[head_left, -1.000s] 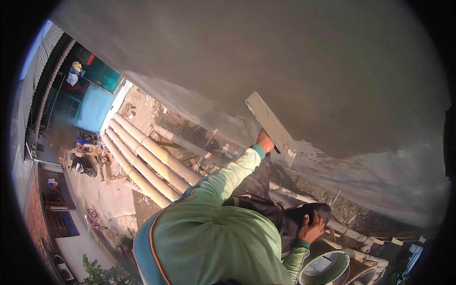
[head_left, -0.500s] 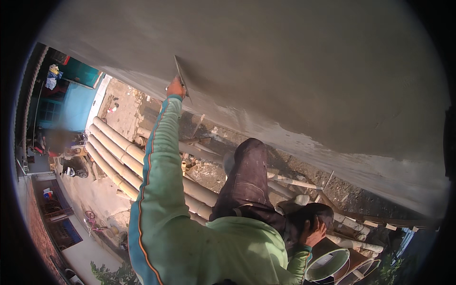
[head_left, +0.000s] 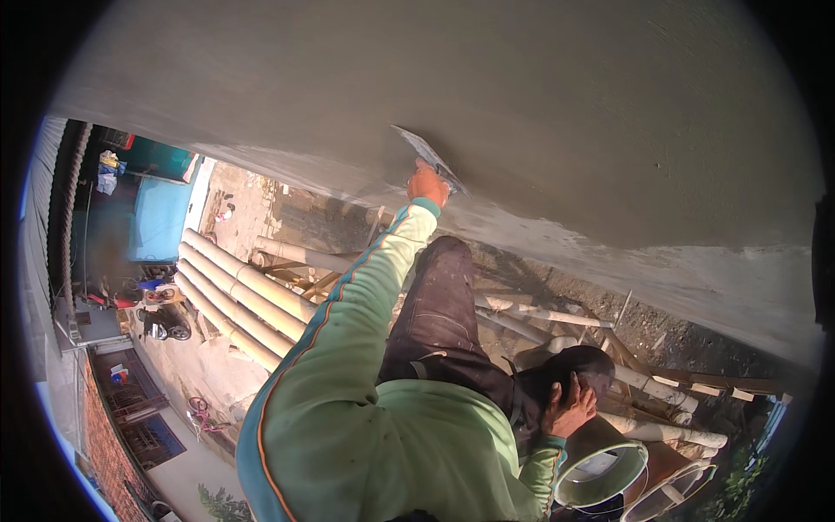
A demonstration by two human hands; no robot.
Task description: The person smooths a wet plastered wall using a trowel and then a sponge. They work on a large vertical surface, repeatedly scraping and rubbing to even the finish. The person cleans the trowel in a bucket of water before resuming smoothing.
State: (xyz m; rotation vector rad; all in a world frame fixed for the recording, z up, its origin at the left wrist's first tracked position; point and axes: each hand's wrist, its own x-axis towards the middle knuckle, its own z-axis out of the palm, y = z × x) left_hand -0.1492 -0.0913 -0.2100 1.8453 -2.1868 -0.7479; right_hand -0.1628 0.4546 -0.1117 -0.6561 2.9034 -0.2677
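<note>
My left hand (head_left: pixel 426 185), reaching up at centre, is closed on a flat plastering trowel (head_left: pixel 409 137), its blade at the smooth wet grey plaster wall (head_left: pixel 609 122). My right hand (head_left: pixel 570 404) rests at lower right on my dark-trousered knee, fingers apart and slightly bent. Beside and below it is a pale green bucket (head_left: pixel 598 474) with something pale inside that I cannot make out.
Several thick bamboo poles (head_left: pixel 230 309) run below me on the left, with more poles (head_left: pixel 652 387) at the lower right. Far below are a parked motorbike (head_left: pixel 165 324), a pink bicycle (head_left: pixel 200 413), a blue building front (head_left: pixel 161 217) and plants (head_left: pixel 731 487).
The trowel in my left hand first swung up and to the left, turning edge-on, then came back rightward and slightly down along the wall. My right hand stays on the knee.
</note>
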